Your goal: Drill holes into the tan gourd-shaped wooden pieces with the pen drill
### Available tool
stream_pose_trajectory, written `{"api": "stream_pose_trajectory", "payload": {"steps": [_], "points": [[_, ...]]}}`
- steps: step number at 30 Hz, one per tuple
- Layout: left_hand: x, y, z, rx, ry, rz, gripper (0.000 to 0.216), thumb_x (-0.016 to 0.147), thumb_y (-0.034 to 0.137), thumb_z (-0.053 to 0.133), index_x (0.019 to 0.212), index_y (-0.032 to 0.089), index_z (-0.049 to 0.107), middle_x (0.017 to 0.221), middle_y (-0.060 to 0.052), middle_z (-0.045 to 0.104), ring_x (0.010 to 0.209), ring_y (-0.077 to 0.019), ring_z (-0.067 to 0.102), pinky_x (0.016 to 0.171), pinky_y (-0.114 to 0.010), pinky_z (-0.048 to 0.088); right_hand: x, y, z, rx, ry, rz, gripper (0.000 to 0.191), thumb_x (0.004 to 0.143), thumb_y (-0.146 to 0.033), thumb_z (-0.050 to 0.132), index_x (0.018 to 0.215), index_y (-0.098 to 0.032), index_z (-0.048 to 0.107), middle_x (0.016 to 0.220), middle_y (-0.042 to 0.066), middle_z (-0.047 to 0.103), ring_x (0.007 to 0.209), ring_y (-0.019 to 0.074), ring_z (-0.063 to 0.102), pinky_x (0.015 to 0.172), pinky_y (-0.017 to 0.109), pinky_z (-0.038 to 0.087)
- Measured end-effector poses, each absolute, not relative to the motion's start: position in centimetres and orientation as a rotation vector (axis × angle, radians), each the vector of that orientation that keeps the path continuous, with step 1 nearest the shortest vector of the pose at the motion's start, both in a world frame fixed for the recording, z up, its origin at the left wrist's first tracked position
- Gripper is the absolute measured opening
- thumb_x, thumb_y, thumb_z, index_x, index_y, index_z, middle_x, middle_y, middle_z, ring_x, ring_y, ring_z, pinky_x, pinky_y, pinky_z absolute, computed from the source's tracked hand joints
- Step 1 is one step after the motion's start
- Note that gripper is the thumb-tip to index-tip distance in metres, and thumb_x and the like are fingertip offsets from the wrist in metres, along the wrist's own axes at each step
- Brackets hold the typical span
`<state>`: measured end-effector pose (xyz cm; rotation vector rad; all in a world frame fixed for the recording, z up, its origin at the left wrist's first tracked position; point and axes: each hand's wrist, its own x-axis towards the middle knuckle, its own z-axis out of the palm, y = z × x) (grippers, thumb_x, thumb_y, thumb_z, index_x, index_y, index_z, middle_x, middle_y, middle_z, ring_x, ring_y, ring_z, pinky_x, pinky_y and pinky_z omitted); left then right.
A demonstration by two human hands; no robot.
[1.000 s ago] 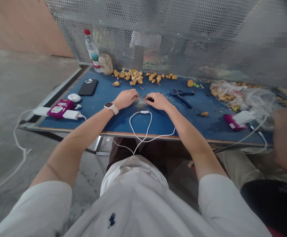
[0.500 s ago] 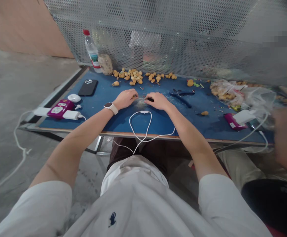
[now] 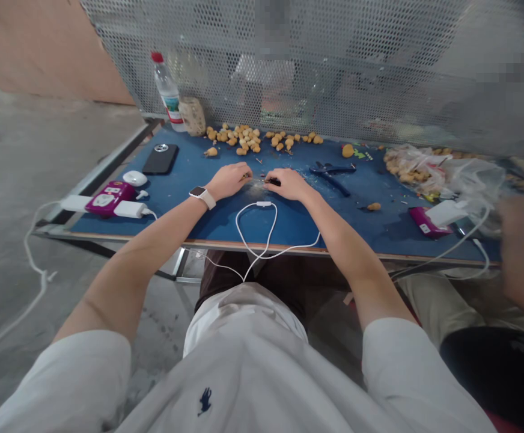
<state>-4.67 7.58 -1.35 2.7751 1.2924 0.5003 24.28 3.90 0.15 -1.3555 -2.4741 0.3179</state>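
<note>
My left hand (image 3: 231,179) rests on the blue table (image 3: 199,204) with its fingers curled round a small tan piece. My right hand (image 3: 289,183) lies close beside it, fingers closed on a small dark tool whose thin tip points toward the left hand. A smart watch (image 3: 199,193) is on my left wrist. Pale dust lies on the table between the hands. A white cable (image 3: 262,228) loops just in front of them.
Tan gourd-shaped pieces (image 3: 248,139) lie in a heap at the back, by a water bottle (image 3: 166,90). A black phone (image 3: 160,159), a white case (image 3: 135,178) and a purple device (image 3: 109,198) sit left. Blue pliers (image 3: 332,174) and plastic bags (image 3: 428,171) lie right. Another person's arm (image 3: 521,252) is at the right edge.
My hands have stayed where they were. The other person's hand at the right edge has shifted a little.
</note>
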Motion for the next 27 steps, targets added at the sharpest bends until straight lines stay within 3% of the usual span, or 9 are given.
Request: {"api": "stream_pose_trajectory", "payload": {"steps": [8,12,27], "points": [[-4.9,6.9,-0.9,2.957,1.226,0.434,0.031,0.124,0.016,0.063,0.139,0.017,0.090,0.140,-0.021,0.084,0.130,-0.0407,0.085,0.105,-0.046,0.066,23.9,3.8,0.1,-1.396,-2.537,0.194,0.026,0.126,-0.041,0.079,0.137,-0.024,0.095,0.145,0.017,0.093,0.134,0.0398,0.083,0.107,0.046,0.059],[-4.9,6.3,-0.6,3.012,1.222,0.425,0.033,0.126,0.016,0.060,0.140,0.016,0.090,0.139,-0.022,0.084,0.126,-0.0416,0.086,0.100,-0.047,0.065,23.9,3.6,0.0,-1.377,-2.532,0.203,0.026,0.126,-0.039,0.077,0.137,-0.024,0.095,0.145,0.018,0.093,0.134,0.0406,0.083,0.111,0.049,0.060],[-5.2,6.9,-0.7,2.843,1.280,0.458,0.027,0.123,0.016,0.069,0.141,0.017,0.090,0.144,-0.019,0.086,0.135,-0.0412,0.085,0.113,-0.045,0.066,24.0,3.6,0.2,-1.342,-2.495,0.270,0.029,0.125,-0.042,0.080,0.141,-0.022,0.094,0.148,0.018,0.092,0.136,0.0400,0.082,0.114,0.048,0.058]]}}
